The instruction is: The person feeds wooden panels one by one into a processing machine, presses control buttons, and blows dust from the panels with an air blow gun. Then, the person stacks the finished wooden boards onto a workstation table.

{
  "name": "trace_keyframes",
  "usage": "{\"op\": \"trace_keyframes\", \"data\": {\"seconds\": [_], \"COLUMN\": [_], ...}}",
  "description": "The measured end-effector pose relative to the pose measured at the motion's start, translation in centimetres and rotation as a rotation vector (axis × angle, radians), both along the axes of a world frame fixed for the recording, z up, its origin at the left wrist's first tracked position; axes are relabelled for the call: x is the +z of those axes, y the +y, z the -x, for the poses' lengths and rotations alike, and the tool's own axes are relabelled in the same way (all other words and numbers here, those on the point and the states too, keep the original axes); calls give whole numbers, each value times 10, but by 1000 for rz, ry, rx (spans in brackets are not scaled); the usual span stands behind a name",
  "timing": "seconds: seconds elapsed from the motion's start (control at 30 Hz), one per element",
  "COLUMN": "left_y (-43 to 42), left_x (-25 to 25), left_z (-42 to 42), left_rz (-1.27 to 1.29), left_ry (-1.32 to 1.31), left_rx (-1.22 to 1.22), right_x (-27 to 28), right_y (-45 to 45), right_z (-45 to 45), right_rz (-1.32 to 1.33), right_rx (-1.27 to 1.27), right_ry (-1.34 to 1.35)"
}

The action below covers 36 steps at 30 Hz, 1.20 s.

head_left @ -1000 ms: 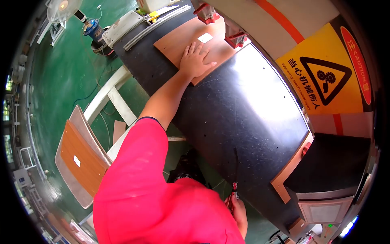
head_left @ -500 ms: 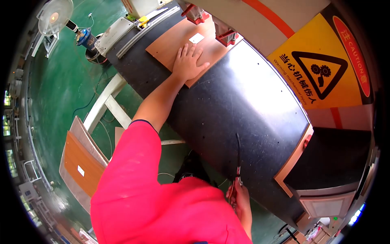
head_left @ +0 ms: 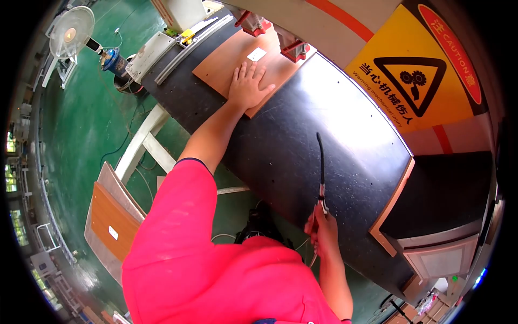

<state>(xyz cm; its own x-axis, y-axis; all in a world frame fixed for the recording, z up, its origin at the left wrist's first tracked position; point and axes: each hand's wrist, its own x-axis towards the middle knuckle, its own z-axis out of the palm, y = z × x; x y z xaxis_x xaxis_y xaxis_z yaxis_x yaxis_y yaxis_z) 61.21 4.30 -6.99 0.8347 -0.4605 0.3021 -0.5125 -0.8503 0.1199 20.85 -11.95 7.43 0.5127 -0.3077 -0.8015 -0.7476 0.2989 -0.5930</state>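
My left hand lies flat with fingers spread on a brown wooden panel. A white label is stuck to the panel just past my fingertips. Under it is the black machine table. My right hand is wrapped around the handle of an air blow gun, whose long, thin black nozzle points away from me over the table. A pale hose hangs below this hand. Red-footed clamps hang over the panel's far edge.
A yellow caution sign is on the machine body at right. A wooden strip edges the table's right end. On the left, boards lean beside a white frame leg; a fan stands on the green floor.
My right hand has risen forward over the table with the air blow gun, and its nozzle reaches farther out. My left hand stays flat on the panel. The view has shifted slightly.
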Motion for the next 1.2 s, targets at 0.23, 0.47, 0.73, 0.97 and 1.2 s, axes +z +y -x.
{"op": "trace_keyframes", "data": {"seconds": [0.23,0.47,0.73,0.97,1.2], "left_y": [1,1,-3,5,-24], "left_x": [5,-7,18,-1,36], "left_z": [1,-4,60,57,166], "left_rz": [-27,46,125,89,408], "left_ry": [30,5,204,-19,254], "left_rx": [3,-1,66,-82,-290], "right_x": [5,-5,0,-7,-3], "right_y": [17,16,-8,-15,-25], "right_z": [-40,26,147,225,284], "right_rz": [14,-7,69,47,38], "right_rx": [195,97,-38,-253,-457], "right_ry": [-53,-11,50,7,-39]}}
